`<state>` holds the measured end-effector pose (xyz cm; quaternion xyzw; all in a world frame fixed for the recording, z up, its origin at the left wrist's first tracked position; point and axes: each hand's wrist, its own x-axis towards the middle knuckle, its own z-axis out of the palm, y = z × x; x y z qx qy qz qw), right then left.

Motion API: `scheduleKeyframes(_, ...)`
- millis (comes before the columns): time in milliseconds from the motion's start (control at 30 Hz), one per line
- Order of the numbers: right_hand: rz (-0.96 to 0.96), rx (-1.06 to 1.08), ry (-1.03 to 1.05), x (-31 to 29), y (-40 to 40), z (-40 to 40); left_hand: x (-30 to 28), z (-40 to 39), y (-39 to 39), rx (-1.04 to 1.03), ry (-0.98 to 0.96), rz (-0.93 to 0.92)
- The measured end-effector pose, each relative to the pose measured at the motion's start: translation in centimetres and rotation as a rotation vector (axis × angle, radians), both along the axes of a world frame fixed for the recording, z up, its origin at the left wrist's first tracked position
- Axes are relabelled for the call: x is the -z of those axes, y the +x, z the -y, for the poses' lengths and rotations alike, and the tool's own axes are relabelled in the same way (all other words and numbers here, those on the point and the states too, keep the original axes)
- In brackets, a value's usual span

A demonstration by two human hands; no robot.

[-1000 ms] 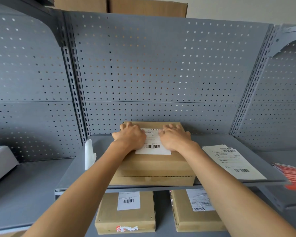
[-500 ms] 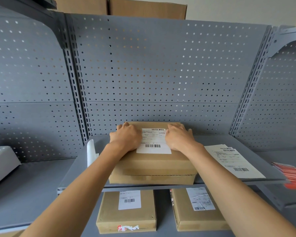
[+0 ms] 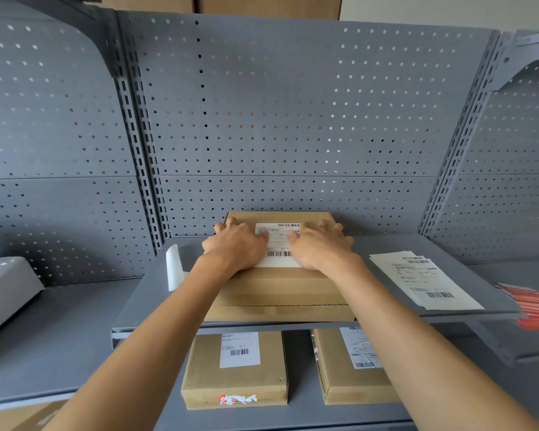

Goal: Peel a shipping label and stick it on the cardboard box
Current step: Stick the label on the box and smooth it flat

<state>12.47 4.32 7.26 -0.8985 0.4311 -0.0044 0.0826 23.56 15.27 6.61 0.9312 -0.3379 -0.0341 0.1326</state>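
Observation:
A brown cardboard box (image 3: 277, 293) lies flat on the grey shelf (image 3: 143, 293) in front of me. A white shipping label (image 3: 279, 244) with barcodes lies on the box's top face. My left hand (image 3: 235, 247) rests palm down over the label's left edge, fingers spread. My right hand (image 3: 319, 245) lies flat over the label's right edge in the same way. Neither hand holds anything. The outer parts of the label are hidden under my palms.
A stack of label sheets (image 3: 423, 281) lies on the shelf to the right. A curled white backing strip (image 3: 175, 269) stands at the left. Two labelled boxes (image 3: 234, 368) (image 3: 349, 365) sit on the shelf below. Red packets (image 3: 535, 306) lie far right. A perforated panel (image 3: 293, 119) closes the back.
Both hands have slid inward over the label, covering more of it. The view has shifted slightly.

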Motion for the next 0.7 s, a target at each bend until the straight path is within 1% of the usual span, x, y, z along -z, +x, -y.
scheduleKeyframes(133,0.033,-0.053,-0.012,0.3,-0.7,1.1,0.0,-0.3,0.3,0.019,-0.016,-0.012)
scheduleKeyframes(367,0.124,-0.128,0.041,0.4,-2.1,2.3,0.0,-1.2,1.1,0.062,-0.065,0.006)
scheduleKeyframes(567,0.147,-0.076,-0.056,-0.2,-2.8,1.3,-0.1,-1.9,0.7,0.053,-0.098,-0.008)
scheduleKeyframes(700,0.099,-0.031,0.007,-0.2,-2.4,-0.3,-0.5,-1.6,-1.4,0.057,-0.029,0.008)
